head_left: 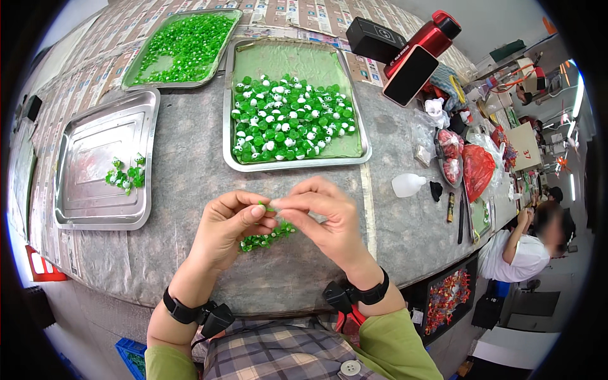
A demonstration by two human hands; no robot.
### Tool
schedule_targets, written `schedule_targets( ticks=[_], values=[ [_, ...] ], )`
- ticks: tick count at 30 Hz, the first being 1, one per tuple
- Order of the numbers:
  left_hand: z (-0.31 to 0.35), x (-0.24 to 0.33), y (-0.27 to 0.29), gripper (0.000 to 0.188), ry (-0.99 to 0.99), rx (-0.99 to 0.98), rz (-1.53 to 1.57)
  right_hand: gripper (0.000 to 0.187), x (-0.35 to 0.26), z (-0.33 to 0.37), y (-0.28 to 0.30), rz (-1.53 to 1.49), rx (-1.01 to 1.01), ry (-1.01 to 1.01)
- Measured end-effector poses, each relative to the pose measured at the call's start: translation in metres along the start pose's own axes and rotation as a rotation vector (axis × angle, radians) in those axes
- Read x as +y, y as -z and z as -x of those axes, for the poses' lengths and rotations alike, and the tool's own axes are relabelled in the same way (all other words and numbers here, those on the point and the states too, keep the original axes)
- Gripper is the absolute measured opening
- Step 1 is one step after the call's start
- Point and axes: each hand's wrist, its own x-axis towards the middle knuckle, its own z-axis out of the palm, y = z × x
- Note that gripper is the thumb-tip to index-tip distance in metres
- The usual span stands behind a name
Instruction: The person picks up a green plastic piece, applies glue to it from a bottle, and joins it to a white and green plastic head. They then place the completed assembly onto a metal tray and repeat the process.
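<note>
Both hands meet just above the near part of the desk (190,183), close to its curved front edge. The left hand (225,231) has its grip pressed together, thumb and forefinger pinching a small green bead (265,206). The right hand (323,218) faces it, its grip likewise closed, fingertips pinched right beside the left hand's; what it pinches is too fine to tell. From under the two hands a short string of green beads (266,238) trails down and rests on the grey desk cover.

Beyond the hands, well apart from them, lies a steel tray (296,163) with a green liner, its near half packed with green and white beads (288,120). Its front rim runs across just above the fingertips, with a band of bare desk between. To the left sits a second steel tray (82,215), mostly bare, holding a small cluster of green beads (125,175); its right rim stands clear of the left hand. Farther back on the left is a third tray (218,66) heaped with green beads.

To the right, a small white bottle (407,184) lies near the desk's right side, and past it a crowd of red bags (476,168) and small tools takes up the edge. Another person (525,250) sits beyond the right edge.
</note>
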Motion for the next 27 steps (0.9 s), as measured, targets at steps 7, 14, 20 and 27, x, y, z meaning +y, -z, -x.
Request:
schedule_targets(
  ticks=[7,14,20,27],
  values=[
    [-0.001,0.005,0.001,0.015,-0.06,0.088,0.119,0.03,-0.001,0.022,0.116,0.284,1.103,0.197],
    [0.001,0.006,0.0,0.016,-0.059,0.098,0.089,0.039,0.085,0.067,0.143,0.535,0.716,-0.357],
    [0.002,0.002,0.005,0.013,-0.043,0.04,0.103,0.03,0.054,0.043,0.117,0.336,0.658,-0.374],
    [0.002,0.004,0.009,0.01,-0.019,-0.03,0.184,0.043,-0.023,0.014,0.056,-0.084,0.51,0.007]
  ],
)
